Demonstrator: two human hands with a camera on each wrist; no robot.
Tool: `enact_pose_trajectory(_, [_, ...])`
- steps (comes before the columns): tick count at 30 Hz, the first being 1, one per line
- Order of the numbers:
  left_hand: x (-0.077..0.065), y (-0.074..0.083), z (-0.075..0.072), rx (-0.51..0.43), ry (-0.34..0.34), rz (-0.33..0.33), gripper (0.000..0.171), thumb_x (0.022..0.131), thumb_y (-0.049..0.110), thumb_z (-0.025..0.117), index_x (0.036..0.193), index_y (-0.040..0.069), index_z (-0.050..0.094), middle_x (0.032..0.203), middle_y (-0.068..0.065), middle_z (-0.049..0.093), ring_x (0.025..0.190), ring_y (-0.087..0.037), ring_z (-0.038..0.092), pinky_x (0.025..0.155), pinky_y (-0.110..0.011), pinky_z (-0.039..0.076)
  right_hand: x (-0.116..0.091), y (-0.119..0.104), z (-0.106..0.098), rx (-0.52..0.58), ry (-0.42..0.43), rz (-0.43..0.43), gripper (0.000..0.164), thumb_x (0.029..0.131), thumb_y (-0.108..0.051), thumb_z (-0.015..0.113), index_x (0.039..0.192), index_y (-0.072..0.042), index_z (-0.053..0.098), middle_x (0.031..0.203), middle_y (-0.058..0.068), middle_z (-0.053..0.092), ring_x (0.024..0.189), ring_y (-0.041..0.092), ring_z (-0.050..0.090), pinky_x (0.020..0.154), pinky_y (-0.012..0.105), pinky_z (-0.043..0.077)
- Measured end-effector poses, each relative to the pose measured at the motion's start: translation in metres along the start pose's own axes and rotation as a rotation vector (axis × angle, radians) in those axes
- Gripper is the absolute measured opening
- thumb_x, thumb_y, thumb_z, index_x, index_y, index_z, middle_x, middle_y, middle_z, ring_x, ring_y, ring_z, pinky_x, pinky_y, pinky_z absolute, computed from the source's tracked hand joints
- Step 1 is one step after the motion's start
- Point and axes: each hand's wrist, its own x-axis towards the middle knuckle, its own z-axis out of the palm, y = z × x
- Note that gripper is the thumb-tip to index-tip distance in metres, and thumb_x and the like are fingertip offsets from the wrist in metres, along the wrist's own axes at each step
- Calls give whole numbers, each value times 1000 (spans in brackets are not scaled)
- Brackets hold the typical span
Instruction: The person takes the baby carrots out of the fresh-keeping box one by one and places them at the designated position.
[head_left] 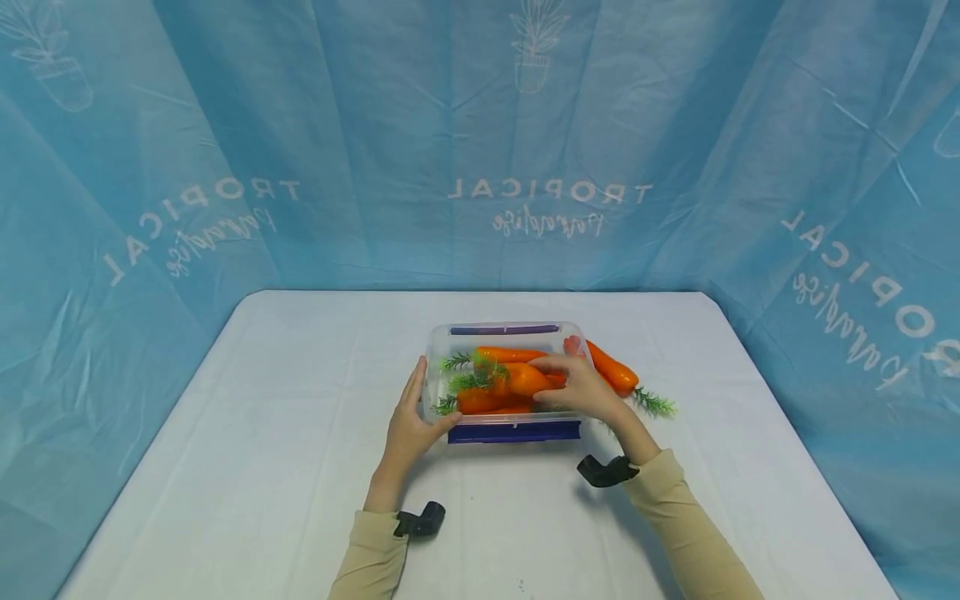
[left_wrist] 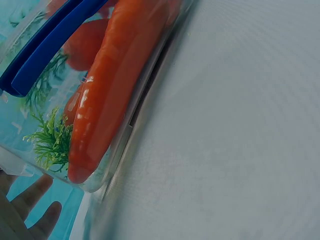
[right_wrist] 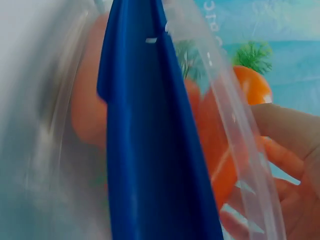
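A clear plastic food container (head_left: pixel 517 418) with blue side clips holds several orange carrots with green leafy tops. My left hand (head_left: pixel 411 429) rests against its left side, fingers straight along the wall and thumb at the front left corner of the rim. Through the clear wall, a long carrot (left_wrist: pixel 112 85) shows low in the box in the left wrist view. My right hand (head_left: pixel 581 387) reaches over the right part of the rim and pinches a carrot (head_left: pixel 525 379) on top of the others between thumb and fingers. That carrot's leafy top (right_wrist: pixel 252 57) points left in the head view.
Another carrot (head_left: pixel 613 368) lies on the white table (head_left: pixel 300 417) just right of the container, its leafy top toward the right. A blue front clip (head_left: pixel 513 432) hangs folded down. Blue printed curtains (head_left: pixel 480 125) surround the table at the back and sides.
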Motion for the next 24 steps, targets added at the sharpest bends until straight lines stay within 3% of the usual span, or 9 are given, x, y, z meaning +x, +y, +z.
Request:
enact_pose_trajectory(7, [0, 0, 0, -4, 2, 0, 100, 76, 29, 77, 154, 28, 14, 160, -3, 20, 144, -33, 27, 111, -60, 30, 8, -15, 2, 61, 91, -33, 47, 81, -16, 75, 124, -3, 62, 119, 16, 66, 103, 31, 62, 93, 49, 51])
enact_pose_trajectory(14, [0, 0, 1, 1, 10, 9, 101, 75, 30, 78, 154, 26, 15, 160, -4, 21, 144, -33, 28, 110, -60, 31, 11, -23, -2, 113, 195, 41, 46, 80, -21, 77, 122, -9, 64, 118, 12, 67, 101, 25, 61, 85, 39, 54])
enact_pose_trajectory(20, [0, 0, 1, 10, 12, 23, 101, 75, 32, 77, 154, 22, 16, 160, -7, 21, 143, -35, 29, 109, -61, 31, 10, -19, -8, 147, 319, 85, 44, 79, -21, 78, 119, -8, 66, 115, 14, 67, 99, 25, 62, 87, 41, 55])
enact_pose_trajectory(24, [0, 1, -1, -3, 10, 20, 101, 75, 31, 78, 154, 22, 16, 160, -6, 22, 144, -33, 28, 110, -60, 30, 8, -13, -13, 114, 393, 117, 43, 80, -18, 77, 119, -7, 66, 112, 16, 67, 92, 26, 62, 81, 31, 54])
